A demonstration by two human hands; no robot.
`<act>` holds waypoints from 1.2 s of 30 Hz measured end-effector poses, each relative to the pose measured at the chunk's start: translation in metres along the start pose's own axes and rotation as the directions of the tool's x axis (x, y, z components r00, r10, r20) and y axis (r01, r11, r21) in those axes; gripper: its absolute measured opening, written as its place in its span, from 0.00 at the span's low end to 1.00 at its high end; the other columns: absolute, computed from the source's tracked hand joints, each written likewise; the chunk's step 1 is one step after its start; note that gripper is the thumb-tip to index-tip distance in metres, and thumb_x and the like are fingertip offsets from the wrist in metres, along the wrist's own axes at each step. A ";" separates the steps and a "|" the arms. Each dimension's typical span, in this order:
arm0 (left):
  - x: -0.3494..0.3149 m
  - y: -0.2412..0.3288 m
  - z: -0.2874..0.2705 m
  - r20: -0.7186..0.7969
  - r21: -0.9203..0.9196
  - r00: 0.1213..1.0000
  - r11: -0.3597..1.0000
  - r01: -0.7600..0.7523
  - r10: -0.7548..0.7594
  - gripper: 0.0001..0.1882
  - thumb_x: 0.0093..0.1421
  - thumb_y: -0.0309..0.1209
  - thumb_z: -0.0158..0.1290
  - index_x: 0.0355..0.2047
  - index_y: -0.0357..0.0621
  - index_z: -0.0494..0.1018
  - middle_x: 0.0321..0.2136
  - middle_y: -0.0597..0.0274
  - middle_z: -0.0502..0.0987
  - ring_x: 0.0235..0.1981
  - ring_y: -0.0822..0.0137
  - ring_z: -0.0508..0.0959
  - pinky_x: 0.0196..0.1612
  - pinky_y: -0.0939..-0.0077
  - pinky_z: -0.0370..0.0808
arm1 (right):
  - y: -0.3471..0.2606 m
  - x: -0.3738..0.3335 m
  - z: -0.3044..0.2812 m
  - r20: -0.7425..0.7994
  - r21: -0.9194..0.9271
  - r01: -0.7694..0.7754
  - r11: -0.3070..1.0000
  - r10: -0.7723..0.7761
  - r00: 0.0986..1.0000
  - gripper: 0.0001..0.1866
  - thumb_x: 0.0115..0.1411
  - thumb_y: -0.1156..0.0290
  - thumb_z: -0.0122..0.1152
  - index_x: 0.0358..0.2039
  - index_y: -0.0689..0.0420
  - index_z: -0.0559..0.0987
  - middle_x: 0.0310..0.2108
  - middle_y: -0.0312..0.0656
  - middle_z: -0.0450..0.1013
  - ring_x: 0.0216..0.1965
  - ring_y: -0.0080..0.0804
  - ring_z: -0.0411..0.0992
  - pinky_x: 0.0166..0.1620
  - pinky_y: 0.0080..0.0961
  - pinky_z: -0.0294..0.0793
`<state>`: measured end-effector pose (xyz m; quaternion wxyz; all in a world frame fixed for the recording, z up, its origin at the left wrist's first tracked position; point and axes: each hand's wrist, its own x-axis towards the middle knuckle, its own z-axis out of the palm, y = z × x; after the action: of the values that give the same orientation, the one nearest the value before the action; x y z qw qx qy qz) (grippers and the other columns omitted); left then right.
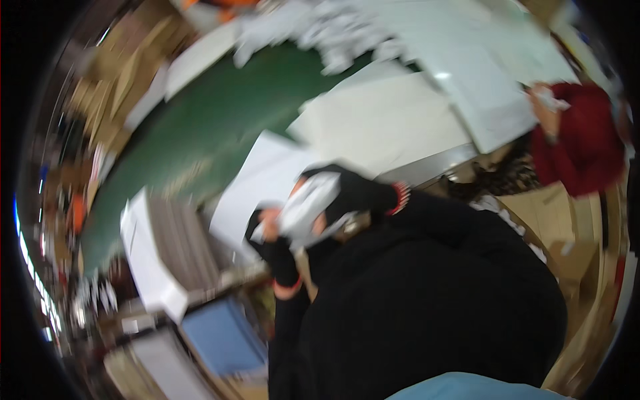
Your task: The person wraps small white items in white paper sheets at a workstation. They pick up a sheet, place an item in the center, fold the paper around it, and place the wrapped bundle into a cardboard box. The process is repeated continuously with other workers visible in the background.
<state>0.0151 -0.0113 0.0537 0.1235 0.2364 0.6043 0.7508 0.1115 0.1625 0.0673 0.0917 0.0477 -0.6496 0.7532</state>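
A white crumpled bundle (pixel 310 203), thin like paper or plastic film, is held between my two hands in front of my body. Motion blur hides what exactly it is. My left hand (pixel 272 233), in a black fingerless glove with a red cuff, grips its lower left end with fingers closed. From the right, my right hand (pixel 350 197), gloved the same way, wraps over the other end. Just beyond them lies a large white sheet (pixel 257 173) at the table's near edge.
Cream sheets (pixel 387 120) lie across the table, with crumpled white pieces (pixel 333 33) at the far side. To the left are a stack of boards (pixel 177 240) and a blue panel (pixel 223 337). A person in dark red (pixel 580 143) works at the right, beside cardboard (pixel 577 260).
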 end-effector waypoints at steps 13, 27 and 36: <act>0.004 0.000 0.019 0.179 0.019 0.983 0.999 -0.046 0.042 0.22 0.68 0.47 0.41 0.25 0.41 0.64 0.22 0.67 0.63 0.26 0.73 0.66 0.34 0.77 0.63 | 0.022 -0.004 0.021 -0.090 0.114 0.229 0.967 -0.220 0.971 0.13 0.53 0.65 0.65 0.31 0.60 0.73 0.32 0.35 0.72 0.35 0.22 0.68 0.41 0.23 0.67; -0.019 0.001 0.043 0.353 -0.357 0.935 0.918 0.176 -0.042 0.22 0.68 0.45 0.41 0.45 0.35 0.68 0.41 0.56 0.72 0.43 0.65 0.72 0.50 0.72 0.67 | 0.020 0.003 0.049 -0.562 0.150 0.225 0.963 -0.104 0.820 0.28 0.61 0.60 0.45 0.59 0.59 0.62 0.57 0.43 0.63 0.50 0.30 0.69 0.58 0.30 0.59; -0.005 -0.007 0.028 0.278 -0.222 0.959 0.969 0.109 -0.045 0.18 0.67 0.44 0.44 0.41 0.40 0.67 0.35 0.63 0.69 0.39 0.70 0.71 0.43 0.77 0.66 | 0.039 0.017 0.046 -0.494 0.029 0.165 0.986 -0.129 0.860 0.34 0.61 0.54 0.54 0.62 0.57 0.59 0.52 0.46 0.68 0.51 0.33 0.70 0.52 0.29 0.68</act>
<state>0.0328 0.0116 0.0501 0.2614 0.2968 0.4975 0.7721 0.0851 0.1132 0.0392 0.3088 -0.0922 -0.5729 0.7536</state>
